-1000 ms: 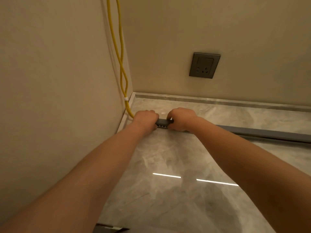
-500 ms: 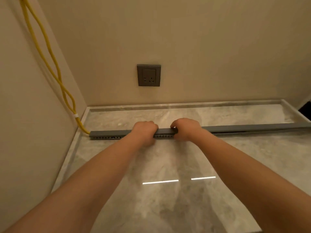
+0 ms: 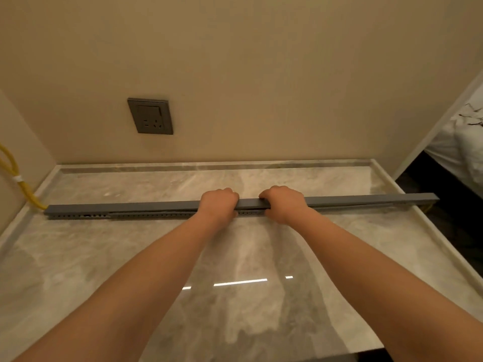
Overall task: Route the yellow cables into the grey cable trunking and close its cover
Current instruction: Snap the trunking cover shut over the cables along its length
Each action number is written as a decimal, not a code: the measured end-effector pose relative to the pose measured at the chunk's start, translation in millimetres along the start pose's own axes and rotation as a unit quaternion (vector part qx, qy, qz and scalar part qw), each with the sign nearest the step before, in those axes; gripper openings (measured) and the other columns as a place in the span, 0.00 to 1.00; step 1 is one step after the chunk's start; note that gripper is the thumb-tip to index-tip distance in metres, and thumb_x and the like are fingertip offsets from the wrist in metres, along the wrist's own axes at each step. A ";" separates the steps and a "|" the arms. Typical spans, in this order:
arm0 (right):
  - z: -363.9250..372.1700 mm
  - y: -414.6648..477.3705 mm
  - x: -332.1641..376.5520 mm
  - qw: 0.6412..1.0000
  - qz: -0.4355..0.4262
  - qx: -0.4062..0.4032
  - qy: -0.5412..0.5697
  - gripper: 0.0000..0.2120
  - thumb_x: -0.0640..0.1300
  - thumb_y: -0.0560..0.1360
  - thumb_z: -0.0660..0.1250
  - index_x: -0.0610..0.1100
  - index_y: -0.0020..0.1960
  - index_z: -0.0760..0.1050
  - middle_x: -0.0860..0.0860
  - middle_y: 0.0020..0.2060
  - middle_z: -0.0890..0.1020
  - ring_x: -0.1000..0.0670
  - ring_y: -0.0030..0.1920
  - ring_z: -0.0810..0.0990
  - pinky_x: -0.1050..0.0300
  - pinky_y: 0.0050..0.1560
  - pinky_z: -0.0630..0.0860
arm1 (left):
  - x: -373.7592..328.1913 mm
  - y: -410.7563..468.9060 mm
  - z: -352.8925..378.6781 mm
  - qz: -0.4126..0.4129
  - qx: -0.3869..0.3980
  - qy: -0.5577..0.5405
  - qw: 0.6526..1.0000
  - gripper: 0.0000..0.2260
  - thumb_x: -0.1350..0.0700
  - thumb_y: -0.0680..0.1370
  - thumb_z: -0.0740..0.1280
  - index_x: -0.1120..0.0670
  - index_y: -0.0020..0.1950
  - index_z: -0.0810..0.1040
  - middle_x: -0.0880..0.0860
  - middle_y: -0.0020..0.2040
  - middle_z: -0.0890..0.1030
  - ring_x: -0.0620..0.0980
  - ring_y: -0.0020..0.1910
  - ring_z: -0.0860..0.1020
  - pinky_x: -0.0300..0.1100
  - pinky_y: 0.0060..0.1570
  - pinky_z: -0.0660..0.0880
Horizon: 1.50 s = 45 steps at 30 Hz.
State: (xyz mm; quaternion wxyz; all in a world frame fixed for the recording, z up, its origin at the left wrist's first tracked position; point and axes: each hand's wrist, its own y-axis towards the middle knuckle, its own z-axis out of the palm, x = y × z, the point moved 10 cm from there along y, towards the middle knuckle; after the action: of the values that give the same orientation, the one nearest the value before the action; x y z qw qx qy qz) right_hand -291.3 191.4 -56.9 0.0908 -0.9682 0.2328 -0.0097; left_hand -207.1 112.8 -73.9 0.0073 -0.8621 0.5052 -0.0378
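A long grey cable trunking (image 3: pixel 130 209) lies across the marble surface from the left wall to the right edge. Its cover (image 3: pixel 366 199) sits on top, down at the left and slightly raised toward the right end. My left hand (image 3: pixel 219 202) and my right hand (image 3: pixel 285 203) are side by side at the middle, fingers curled over the cover and pressing on it. The yellow cables (image 3: pixel 15 176), tied with a white band, come down the left wall and enter the trunking's left end. Inside the trunking they are hidden.
A grey wall socket (image 3: pixel 150 116) is on the back wall above the marble surface (image 3: pixel 235 257). Raised marble rims border the back and sides. At the right, past the edge, there is a dark gap and white bedding (image 3: pixel 465 142).
Both hands have slid to the right along the trunking cover, from near the left corner to its middle. The view has swung right with them, and the yellow cables are now at the left edge.
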 end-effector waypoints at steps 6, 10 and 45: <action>3.7 -9.7 -61.4 0.997 0.028 -0.002 -0.073 0.12 0.37 0.73 0.65 0.47 0.54 0.76 0.49 0.45 0.76 0.46 0.46 0.75 0.54 0.38 0.69 | -42.5 20.1 -3.2 0.000 -0.022 0.008 1.000 0.11 0.49 0.78 0.63 0.52 0.57 0.77 0.52 0.51 0.78 0.53 0.49 0.78 0.44 0.39 0.70; 2.5 -5.1 -85.5 0.994 0.038 -0.004 -0.106 0.10 0.34 0.70 0.67 0.46 0.49 0.72 0.51 0.32 0.68 0.47 0.36 0.71 0.59 0.29 0.62 | -55.2 29.1 -1.8 0.001 -0.016 0.022 1.000 0.12 0.47 0.77 0.64 0.52 0.56 0.76 0.52 0.50 0.78 0.53 0.47 0.78 0.43 0.38 0.69; -27.1 135.2 -85.4 0.993 -0.040 -0.084 -0.074 0.15 0.33 0.72 0.65 0.42 0.57 0.71 0.43 0.48 0.82 0.40 0.48 0.81 0.54 0.37 0.68 | 21.2 135.2 -13.8 -0.089 -0.016 0.048 0.995 0.12 0.55 0.79 0.66 0.59 0.59 0.74 0.58 0.57 0.73 0.60 0.48 0.80 0.47 0.35 0.69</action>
State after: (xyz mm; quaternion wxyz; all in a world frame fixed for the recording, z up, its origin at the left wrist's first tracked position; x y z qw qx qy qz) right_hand -429.8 107.0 -52.6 0.0257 -0.9790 0.1864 0.0780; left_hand -315.5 28.5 -65.7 -0.0341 -0.9009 0.4267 -0.0715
